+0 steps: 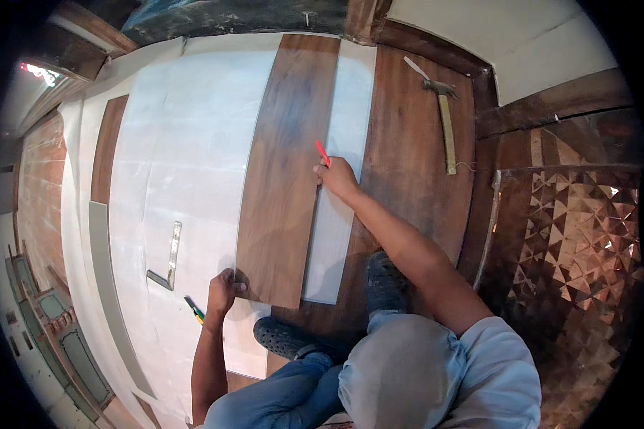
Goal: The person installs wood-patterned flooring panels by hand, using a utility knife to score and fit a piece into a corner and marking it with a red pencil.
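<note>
A long brown wood-look floor plank (279,171) lies lengthwise in front of me over a pale strip (322,279) and white sheeting (193,136). At its near left corner, my left hand (225,292) is closed, with the thumb and fingers on the plank's edge. My right hand (338,177) pinches a red pen (321,151) beside the plank's right edge, its tip pointing away from me. Just left of my left hand lie a utility knife (194,309) with a green and yellow handle and a metal try square (170,256).
A claw hammer (446,125) rests on laid brown flooring (408,143) at the right, with a thin whitish tool (416,68) near its head. More plank pieces (111,286) lie at the left. A dark wall frame (436,50) borders the far right. My shoes (286,336) are close to the plank's near end.
</note>
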The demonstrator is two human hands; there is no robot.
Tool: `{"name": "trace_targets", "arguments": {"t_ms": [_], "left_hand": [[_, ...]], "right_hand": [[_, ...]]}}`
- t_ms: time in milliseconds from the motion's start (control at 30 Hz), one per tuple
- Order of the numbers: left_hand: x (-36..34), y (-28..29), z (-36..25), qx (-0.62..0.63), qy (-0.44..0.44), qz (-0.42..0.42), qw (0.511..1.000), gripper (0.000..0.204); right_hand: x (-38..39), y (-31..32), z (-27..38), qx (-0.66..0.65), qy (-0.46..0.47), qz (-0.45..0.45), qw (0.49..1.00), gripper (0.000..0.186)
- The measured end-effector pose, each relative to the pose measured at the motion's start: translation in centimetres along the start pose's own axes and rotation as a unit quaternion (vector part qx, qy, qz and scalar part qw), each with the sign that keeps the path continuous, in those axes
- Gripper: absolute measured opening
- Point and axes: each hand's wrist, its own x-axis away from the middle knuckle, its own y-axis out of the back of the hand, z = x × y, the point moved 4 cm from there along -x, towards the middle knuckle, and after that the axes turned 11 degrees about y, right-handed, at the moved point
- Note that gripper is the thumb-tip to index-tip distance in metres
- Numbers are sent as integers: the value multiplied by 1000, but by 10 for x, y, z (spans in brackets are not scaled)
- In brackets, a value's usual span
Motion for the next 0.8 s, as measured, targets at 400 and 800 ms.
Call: {"name": "trace_targets", "arguments": {"t_ms": [400, 800], "left_hand": [[-12, -1, -1, 2, -19, -2, 1000, 27], [-47, -8, 47, -118, -123, -17, 985, 30]], "right_hand": [[-26, 12, 39, 280, 3, 110, 954, 45], [-46, 6, 30, 307, -62, 157, 937, 81]]}}
